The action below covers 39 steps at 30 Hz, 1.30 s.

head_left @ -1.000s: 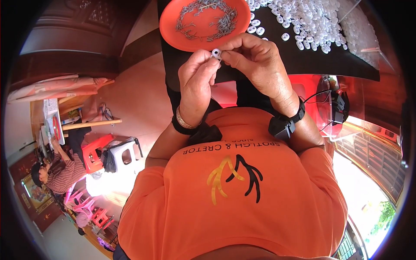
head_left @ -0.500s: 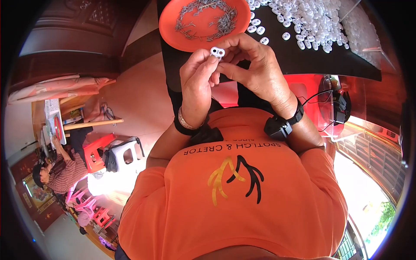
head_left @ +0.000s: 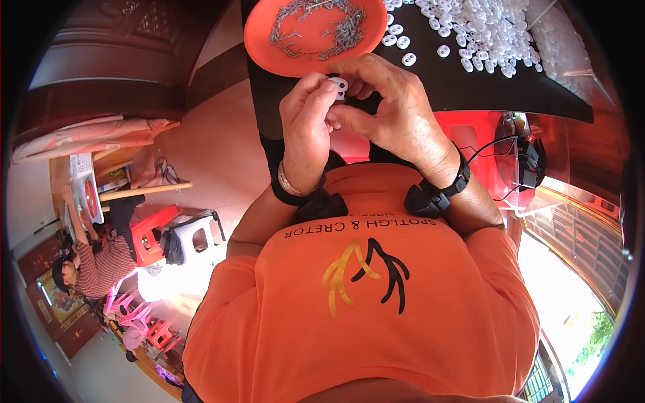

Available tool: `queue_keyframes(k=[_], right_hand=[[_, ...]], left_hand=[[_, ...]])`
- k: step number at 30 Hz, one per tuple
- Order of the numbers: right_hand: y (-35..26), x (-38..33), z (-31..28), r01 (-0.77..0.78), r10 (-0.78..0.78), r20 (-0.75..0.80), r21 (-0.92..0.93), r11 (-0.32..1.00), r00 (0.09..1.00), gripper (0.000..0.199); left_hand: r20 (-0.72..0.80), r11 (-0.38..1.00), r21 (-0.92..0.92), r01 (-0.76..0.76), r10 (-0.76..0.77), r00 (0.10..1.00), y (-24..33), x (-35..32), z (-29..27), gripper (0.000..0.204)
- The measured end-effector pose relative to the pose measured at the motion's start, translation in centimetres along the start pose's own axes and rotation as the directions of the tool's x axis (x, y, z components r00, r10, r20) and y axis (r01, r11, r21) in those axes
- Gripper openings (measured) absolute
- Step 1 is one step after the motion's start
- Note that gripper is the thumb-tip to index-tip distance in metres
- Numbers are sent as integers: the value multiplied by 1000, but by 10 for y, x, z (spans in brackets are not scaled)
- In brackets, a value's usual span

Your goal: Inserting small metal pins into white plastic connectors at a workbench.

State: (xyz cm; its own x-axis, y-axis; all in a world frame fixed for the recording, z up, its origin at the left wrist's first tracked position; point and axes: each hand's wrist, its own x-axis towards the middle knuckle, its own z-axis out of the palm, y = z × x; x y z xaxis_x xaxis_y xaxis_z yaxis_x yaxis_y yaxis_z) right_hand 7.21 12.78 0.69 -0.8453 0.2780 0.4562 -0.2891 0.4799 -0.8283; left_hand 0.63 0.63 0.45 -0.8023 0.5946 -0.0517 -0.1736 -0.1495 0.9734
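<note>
Just in front of the orange plate, both my hands meet at a small white plastic two-hole cord lock (head_left: 341, 88). My left hand (head_left: 306, 127) pinches it between thumb and fingers. My right hand (head_left: 406, 111) curls around its other side, with the thumb low and the forefinger arched over the top. Its fingertips close in on the piece and are partly hidden. The cord lock stands with its holes one above the other. On the orange plate (head_left: 262, 40), small grey metal pieces (head_left: 346, 37) that look like springs lie in a loose ring.
A large heap of white cord locks (head_left: 494, 30) covers the far right of the black table (head_left: 484, 94), with several strays left of it. A clear bag (head_left: 564, 54) lies beside the heap. At far left, a person (head_left: 104, 265) in a striped shirt works near stools (head_left: 154, 235).
The white cord lock has turned from lying crosswise to upright between my fingers. My right thumb and forefinger have moved a little leftward around it. The person at left has shifted an arm.
</note>
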Motion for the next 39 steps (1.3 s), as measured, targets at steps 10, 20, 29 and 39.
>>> queue_keyframes(k=[10,20,29,39], right_hand=[[-9,-1,4,27,-29,-16,-98,995,999,17],[-3,-2,5,147,-146,21,-212,966,989,23],[-1,1,-3,195,-186,60,-230,953,981,22],[4,8,-13,245,-213,146,-253,936,966,24]], left_hand=[[39,998,-13,-57,57,998,-9,3,-10,24],[-18,997,35,-70,70,997,-13,0,-12,25],[-25,998,41,-57,58,998,-13,2,-8,26],[-129,987,155,-30,50,990,-9,-3,0,25]])
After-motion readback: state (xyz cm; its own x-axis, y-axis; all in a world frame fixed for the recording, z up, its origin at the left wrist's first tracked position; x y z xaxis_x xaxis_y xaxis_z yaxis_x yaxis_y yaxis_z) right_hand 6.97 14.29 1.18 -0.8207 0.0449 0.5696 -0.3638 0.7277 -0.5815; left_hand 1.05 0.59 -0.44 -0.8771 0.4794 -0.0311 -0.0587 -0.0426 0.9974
